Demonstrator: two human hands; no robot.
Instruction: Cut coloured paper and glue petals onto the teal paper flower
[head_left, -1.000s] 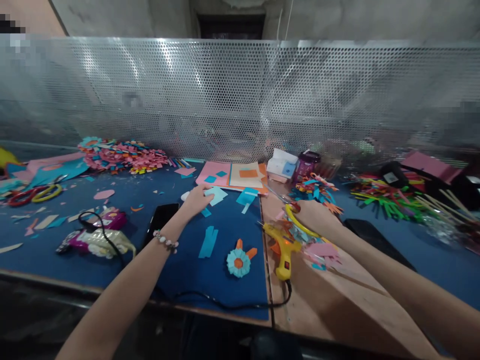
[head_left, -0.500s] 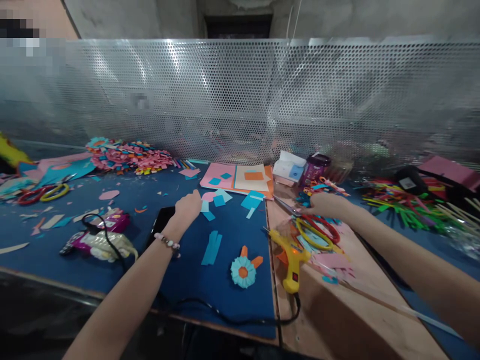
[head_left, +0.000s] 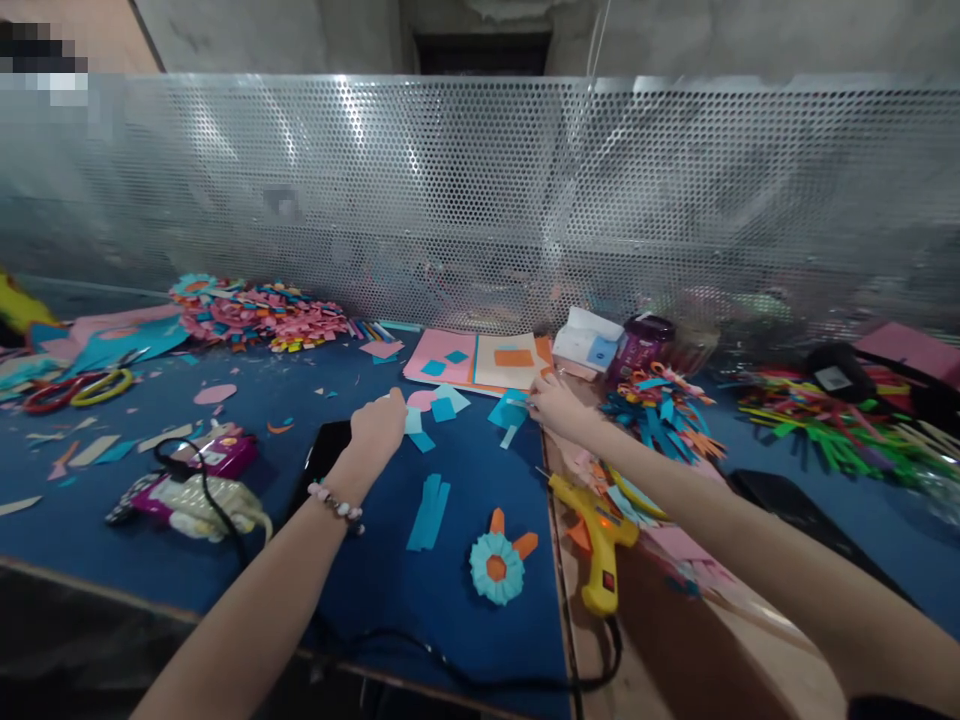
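My left hand [head_left: 379, 432], a beaded bracelet at its wrist, is closed near some small blue and pink paper pieces; I cannot make out what its fingers hold. My right hand [head_left: 561, 410] reaches across with its fingertips pinched at the edge of a blue paper piece [head_left: 504, 410]; whether they grip anything is unclear. Between my forearms lie blue paper strips [head_left: 429, 512] and a light blue paper rosette [head_left: 496, 568] with an orange centre and two orange tabs. A yellow hot glue gun [head_left: 600, 535] rests on the wooden strip below my right forearm.
Pink and cream paper sheets [head_left: 442, 355] lie behind my hands. A tissue pack [head_left: 587, 340] and purple container [head_left: 643, 345] stand near the perforated metal screen [head_left: 480, 200]. Red and yellow scissors [head_left: 82, 388] lie left. The glue gun's black cord [head_left: 450, 668] crosses the front.
My right hand has left the scissors on the wooden strip and moved left to the blue paper piece. My left hand stays almost in place, still closed.
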